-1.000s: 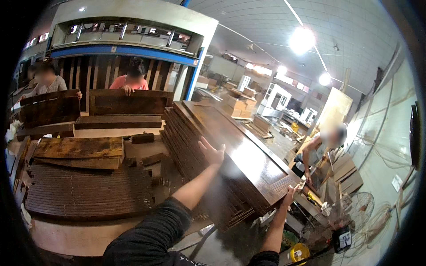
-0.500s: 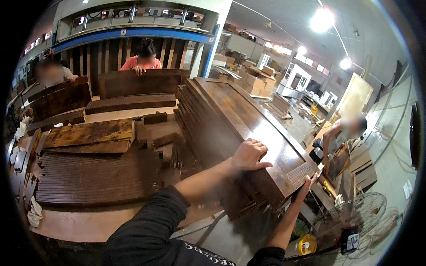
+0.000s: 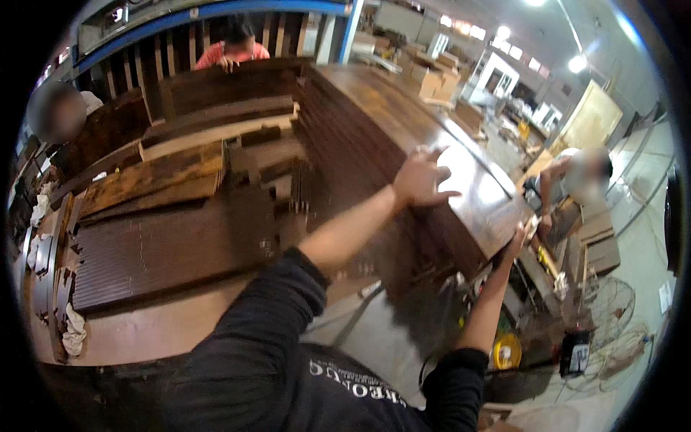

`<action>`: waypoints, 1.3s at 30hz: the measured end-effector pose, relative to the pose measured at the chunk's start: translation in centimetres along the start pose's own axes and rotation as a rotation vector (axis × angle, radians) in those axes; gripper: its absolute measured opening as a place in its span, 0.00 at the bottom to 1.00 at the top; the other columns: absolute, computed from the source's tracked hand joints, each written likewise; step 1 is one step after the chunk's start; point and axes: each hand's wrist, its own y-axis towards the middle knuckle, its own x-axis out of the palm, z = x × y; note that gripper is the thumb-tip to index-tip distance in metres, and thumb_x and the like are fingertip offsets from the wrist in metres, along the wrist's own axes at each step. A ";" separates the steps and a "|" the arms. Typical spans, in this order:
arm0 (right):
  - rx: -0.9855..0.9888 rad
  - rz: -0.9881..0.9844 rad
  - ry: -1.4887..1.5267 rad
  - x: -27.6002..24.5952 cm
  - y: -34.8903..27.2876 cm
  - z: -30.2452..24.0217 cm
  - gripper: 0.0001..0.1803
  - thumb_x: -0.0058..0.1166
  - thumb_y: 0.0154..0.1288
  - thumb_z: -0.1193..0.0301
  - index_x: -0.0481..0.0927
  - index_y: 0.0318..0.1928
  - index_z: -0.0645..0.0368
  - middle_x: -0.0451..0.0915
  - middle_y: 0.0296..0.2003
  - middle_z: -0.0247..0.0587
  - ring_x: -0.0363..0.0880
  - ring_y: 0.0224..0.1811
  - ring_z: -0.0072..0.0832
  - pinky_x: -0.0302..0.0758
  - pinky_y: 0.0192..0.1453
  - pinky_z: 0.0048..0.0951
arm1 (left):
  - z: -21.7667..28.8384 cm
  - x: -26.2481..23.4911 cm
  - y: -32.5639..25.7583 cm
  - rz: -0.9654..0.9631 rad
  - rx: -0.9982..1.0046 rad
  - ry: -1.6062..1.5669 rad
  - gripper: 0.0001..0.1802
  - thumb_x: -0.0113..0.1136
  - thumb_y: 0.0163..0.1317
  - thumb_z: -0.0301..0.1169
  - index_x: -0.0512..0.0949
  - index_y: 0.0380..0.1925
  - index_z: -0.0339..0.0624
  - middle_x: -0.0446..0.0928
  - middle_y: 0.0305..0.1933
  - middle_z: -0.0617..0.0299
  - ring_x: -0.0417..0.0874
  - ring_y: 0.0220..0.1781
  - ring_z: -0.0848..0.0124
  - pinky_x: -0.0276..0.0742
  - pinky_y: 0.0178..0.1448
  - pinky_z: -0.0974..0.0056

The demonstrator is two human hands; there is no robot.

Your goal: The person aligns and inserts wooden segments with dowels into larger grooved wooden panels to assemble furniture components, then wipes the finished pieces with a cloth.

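A dark brown, glossy wood panel [image 3: 403, 108] with a framed border lies on top of a tall stack of similar panels [image 3: 345, 144]. My left hand [image 3: 425, 180] is at the panel's near long edge, its fingers spread and slightly blurred; whether the fingertips touch the surface is hard to tell. At the near right corner of the panel, my right hand [image 3: 517, 241] has its fingers closed around a small pale piece [image 3: 531, 227], whose kind is unclear. The corner hides part of those fingers.
To the left, grooved brown boards [image 3: 165, 252] and loose planks [image 3: 155, 180] lie on a pale worktable [image 3: 144, 338]. Two co-workers face me across it; another person [image 3: 551, 187] bends at the right. A yellow bucket [image 3: 507, 351] and a wire fan [image 3: 608, 317] stand at lower right.
My left hand's fingers have spread wider, having been closer together on the panel. My right hand stays by the corner. The whole view has shifted, and the panel appears higher and further right.
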 end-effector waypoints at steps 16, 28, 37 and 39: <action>0.192 -0.383 -0.600 10.7 -36.4 10.9 0.09 0.62 0.57 0.71 0.80 0.37 0.59 0.81 0.34 0.38 0.78 0.34 0.26 0.74 0.40 0.26 | 20.1 -29.4 -37.6 -0.159 -1.669 -0.164 0.07 0.61 0.60 0.27 0.79 0.36 0.36 0.78 0.27 0.64 0.78 0.26 0.79 0.73 0.32 0.73; -0.150 -0.312 -0.506 15.5 -34.7 13.4 0.07 0.63 0.60 0.73 0.81 0.36 0.62 0.83 0.34 0.36 0.77 0.33 0.19 0.74 0.42 0.21 | 17.6 -29.5 -36.4 -0.197 -1.590 -0.254 0.10 0.62 0.61 0.31 0.80 0.38 0.38 0.80 0.29 0.63 0.80 0.28 0.75 0.76 0.35 0.71; 0.383 -0.758 0.075 24.5 -35.8 -0.3 0.03 0.57 0.64 0.78 0.80 0.37 0.65 0.83 0.36 0.40 0.80 0.38 0.22 0.76 0.44 0.22 | 12.9 -29.5 -30.6 -0.389 -0.974 -0.018 0.31 0.69 0.53 0.41 0.71 0.57 0.45 0.80 0.45 0.54 0.79 0.48 0.55 0.75 0.53 0.54; 0.489 -0.849 0.124 27.0 -37.7 1.7 0.05 0.55 0.66 0.76 0.80 0.37 0.65 0.83 0.35 0.41 0.80 0.38 0.23 0.76 0.45 0.24 | 12.8 -30.2 -32.5 -0.721 -1.208 -0.245 0.35 0.68 0.53 0.41 0.68 0.60 0.46 0.78 0.49 0.52 0.77 0.54 0.50 0.74 0.56 0.52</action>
